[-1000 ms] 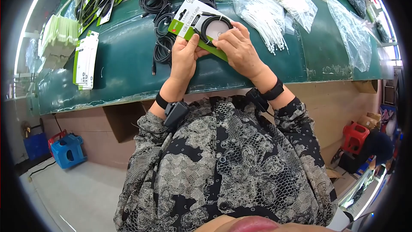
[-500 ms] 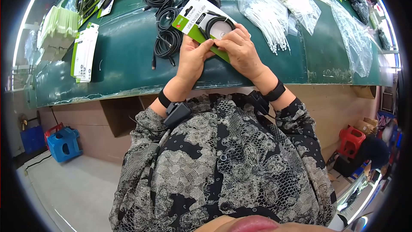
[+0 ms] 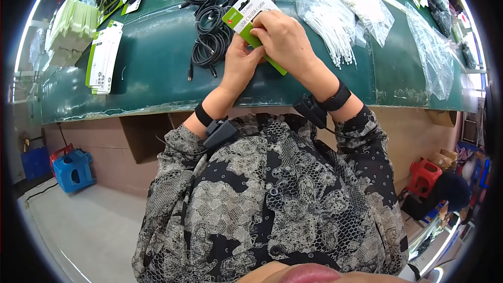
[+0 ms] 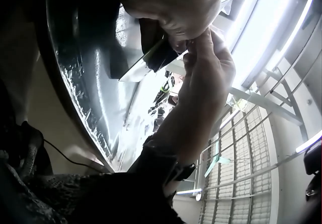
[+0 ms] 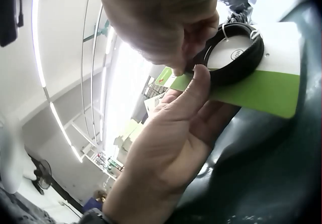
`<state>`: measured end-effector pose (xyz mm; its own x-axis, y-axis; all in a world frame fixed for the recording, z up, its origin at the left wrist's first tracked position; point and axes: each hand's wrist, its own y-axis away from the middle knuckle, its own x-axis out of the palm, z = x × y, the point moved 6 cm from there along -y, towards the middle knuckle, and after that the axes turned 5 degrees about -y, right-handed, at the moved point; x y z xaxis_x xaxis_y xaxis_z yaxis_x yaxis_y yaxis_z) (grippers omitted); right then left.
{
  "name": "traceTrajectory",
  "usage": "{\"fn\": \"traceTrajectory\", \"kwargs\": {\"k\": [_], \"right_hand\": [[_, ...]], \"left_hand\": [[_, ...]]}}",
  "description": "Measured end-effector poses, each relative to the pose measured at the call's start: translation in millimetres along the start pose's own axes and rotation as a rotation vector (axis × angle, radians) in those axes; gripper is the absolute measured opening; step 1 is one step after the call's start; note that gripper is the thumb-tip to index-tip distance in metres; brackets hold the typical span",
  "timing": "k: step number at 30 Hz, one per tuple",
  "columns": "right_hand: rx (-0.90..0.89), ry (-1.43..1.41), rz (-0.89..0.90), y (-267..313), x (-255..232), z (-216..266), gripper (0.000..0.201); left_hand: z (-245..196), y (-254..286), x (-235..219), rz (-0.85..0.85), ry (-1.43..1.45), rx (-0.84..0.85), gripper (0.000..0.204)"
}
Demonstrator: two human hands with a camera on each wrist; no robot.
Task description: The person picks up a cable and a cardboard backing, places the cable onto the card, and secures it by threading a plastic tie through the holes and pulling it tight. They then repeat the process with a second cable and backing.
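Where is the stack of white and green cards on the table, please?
In the head view, the stack of cards lies at the left of the green table, left of both hands and the loose black cables.

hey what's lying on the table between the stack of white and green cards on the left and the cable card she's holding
In the head view, bare green table, then loose black cable coils just before the cable card.

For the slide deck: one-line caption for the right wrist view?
Both hands hold a green-and-white card with a coiled black cable over the green table.
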<state>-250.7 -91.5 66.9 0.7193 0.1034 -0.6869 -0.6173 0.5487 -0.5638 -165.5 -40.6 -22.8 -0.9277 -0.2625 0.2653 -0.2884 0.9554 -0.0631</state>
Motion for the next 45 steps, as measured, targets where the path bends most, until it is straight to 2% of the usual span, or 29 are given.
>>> {"fn": "traceTrajectory", "kwargs": {"k": [3,12,15,16,18,19,22,27,30,31,34,35,38,42,45], "right_hand": [[0.144,-0.222,0.015,2.6,1.3,-7.7,0.01],[0.15,-0.334,0.041,17.4,3.6,-9.9,0.007],[0.303,-0.548,0.053,21.0,4.1,-30.5,0.009],[0.301,-0.546,0.049,20.4,-8.3,-39.0,0.009],[0.412,-0.564,-0.107,24.0,-45.7,-63.6,0.014],[0.416,-0.562,-0.105,28.0,-46.4,-63.3,0.014],[0.304,-0.283,-0.077,43.4,-50.2,-57.2,0.018],[0.214,-0.319,-0.214,41.1,-38.7,-63.3,0.018],[0.076,-0.147,-0.17,23.9,-43.7,-42.3,0.017],[0.079,-0.147,-0.171,18.3,-43.5,-40.7,0.017],[0.129,-0.27,0.031,2.9,-24.9,-46.7,0.015],[0.129,-0.27,0.032,1.5,-24.4,-50.8,0.015],[0.357,-0.385,0.113,6.3,-16.5,-72.7,0.014],[0.428,-0.436,0.152,13.0,-17.1,-71.9,0.013],[0.499,-0.533,0.121,29.2,-11.7,-78.0,0.013]], "left_hand": [[-2.5,-2.5,-1.4,0.025,0.018,-0.029,0.042],[3.7,-1.3,-4.0,0.024,-0.058,0.04,0.035],[-5.4,-1.3,-4.6,0.044,-0.16,0.046,0.036],[-8.2,-3.0,-6.9,0.048,-0.114,0.018,0.035],[-9.2,-3.0,-11.7,0.05,-0.015,-0.043,0.035],[-8.8,-1.2,-12.8,0.051,-0.012,-0.046,0.035],[-9.6,-1.2,-13.8,0.031,-0.048,-0.053,0.036],[-9.8,-2.3,-11.9,0.069,0.045,-0.088,0.038],[-10.3,-1.6,-11.2,0.101,-0.078,-0.084,0.04],[-9.5,-2.3,-10.2,0.103,-0.078,-0.087,0.04],[-6.4,-1.5,-4.1,0.138,-0.028,-0.072,0.039],[-6.3,-1.9,-2.1,0.137,-0.026,-0.072,0.039],[-1.8,-0.5,1.8,0.075,0.219,-0.128,0.036],[-0.6,-0.7,1.1,0.071,0.221,-0.079,0.035],[4.3,-0.1,0.2,0.092,0.238,-0.123,0.034]]}}
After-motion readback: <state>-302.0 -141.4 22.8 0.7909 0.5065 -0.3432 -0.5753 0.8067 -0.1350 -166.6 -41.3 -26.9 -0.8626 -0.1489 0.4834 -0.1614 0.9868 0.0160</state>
